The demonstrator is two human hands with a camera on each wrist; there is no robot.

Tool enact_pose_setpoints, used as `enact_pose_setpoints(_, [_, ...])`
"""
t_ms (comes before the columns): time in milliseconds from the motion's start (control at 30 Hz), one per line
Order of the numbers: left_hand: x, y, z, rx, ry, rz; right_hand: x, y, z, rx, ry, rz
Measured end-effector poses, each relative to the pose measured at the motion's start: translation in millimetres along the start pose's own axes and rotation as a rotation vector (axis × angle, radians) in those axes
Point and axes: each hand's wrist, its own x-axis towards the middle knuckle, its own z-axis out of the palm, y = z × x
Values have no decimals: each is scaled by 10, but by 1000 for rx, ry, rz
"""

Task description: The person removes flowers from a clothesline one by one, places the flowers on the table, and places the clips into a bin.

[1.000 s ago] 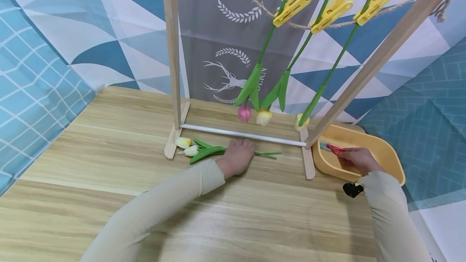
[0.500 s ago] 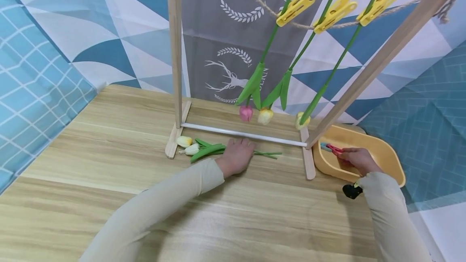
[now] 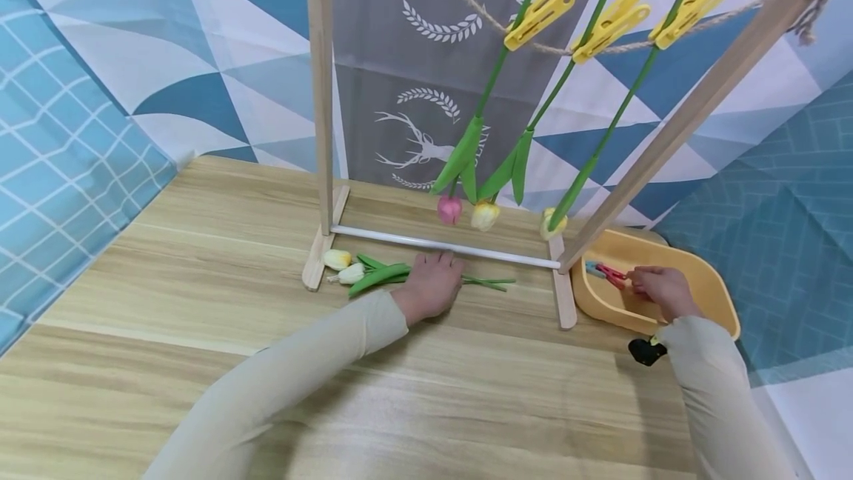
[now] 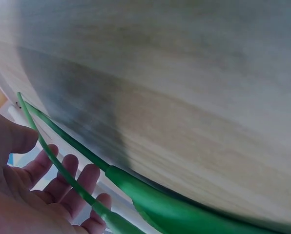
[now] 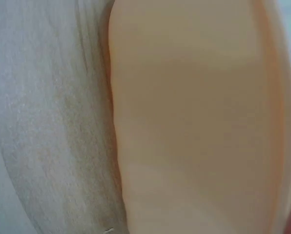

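My left hand (image 3: 435,286) reaches over the green stems of two artificial tulips lying on the table, a yellow-white one (image 3: 338,260) and a white one (image 3: 351,274). In the left wrist view, a stem (image 4: 70,179) runs across the loosely bent fingers (image 4: 82,183), near the thumb tip; the other stem (image 4: 70,139) lies beyond. My right hand (image 3: 668,292) is inside the orange basin (image 3: 716,284), fingertips down beside a red clothespin (image 3: 611,275) and a light-blue clothespin (image 3: 594,268). Whether its fingers hold anything I cannot tell. The basin wall hides most of it in the right wrist view.
A wooden frame (image 3: 321,95) stands over the tulips, with a white rod (image 3: 443,244) low across it. From its rope (image 3: 466,0), yellow clothespins (image 3: 541,13) hold a pink tulip (image 3: 449,210) and two yellowish tulips (image 3: 485,215) upside down.
My right hand has shifted slightly right in the basin, away from the red clothespin, which now shows more. My left hand stays over the stems almost unmoved.
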Motion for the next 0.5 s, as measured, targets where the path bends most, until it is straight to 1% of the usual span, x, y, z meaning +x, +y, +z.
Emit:
enact_pose_setpoints(133, [-5,-12,-7,14,-1,0,-88,-58,2,38,19,-7])
enact_pose_setpoints(333, [-44,-35,-53,6,30,-9,-221,-149,56,27,19,-22])
enact_pose_setpoints(400, [-68,-50,-83,-6,52,-15,-256,-180,81,29,22,-37])
enact_pose_setpoints(500, [-105,-79,-125,-5,72,-22,-301,-228,111,25,29,-81])
